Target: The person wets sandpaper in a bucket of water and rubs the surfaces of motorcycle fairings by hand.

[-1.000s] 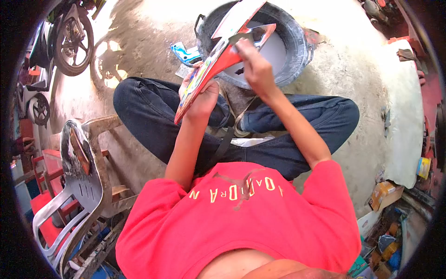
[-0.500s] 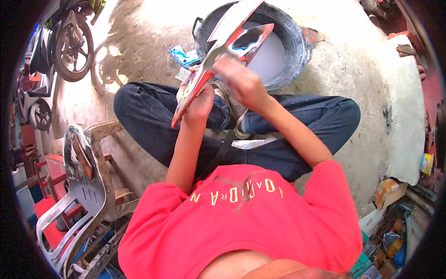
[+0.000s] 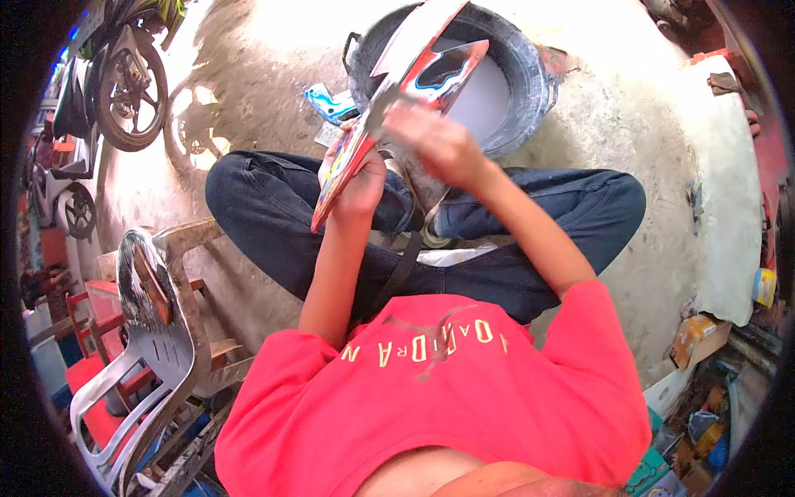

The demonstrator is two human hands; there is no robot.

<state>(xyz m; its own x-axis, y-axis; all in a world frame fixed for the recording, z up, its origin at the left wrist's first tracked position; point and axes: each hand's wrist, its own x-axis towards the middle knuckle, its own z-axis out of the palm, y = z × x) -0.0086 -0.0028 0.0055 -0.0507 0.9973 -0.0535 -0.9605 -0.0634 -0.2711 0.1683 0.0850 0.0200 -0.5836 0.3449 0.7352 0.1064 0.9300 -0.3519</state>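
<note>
My left hand (image 3: 362, 184) is wrapped around the lower part of a long motorcycle fairing panel (image 3: 426, 70), red and white with blue and black patches. The panel slants upward across the front of a black tub (image 3: 530, 124). My right hand (image 3: 439, 142) is closed and presses a grey piece of sandpaper (image 3: 381, 110) against the middle of the panel. Motion blurs the right fingers, and part of the sandpaper is hidden under them. Cloudy whitish water (image 3: 489, 108) lies in the tub beneath the panel.
A blue and white panel piece (image 3: 330, 103) lies on the floor left of the tub. At left stand a grey plastic chair (image 3: 157, 331) and a motorcycle wheel (image 3: 132, 87). A long pale panel (image 3: 729, 207) and a cardboard box (image 3: 702, 338) are at right.
My right hand has shifted slightly with the sandpaper along the panel. The left hand keeps its hold, and the panel's lower end sits a touch further right. The view has moved a little.
</note>
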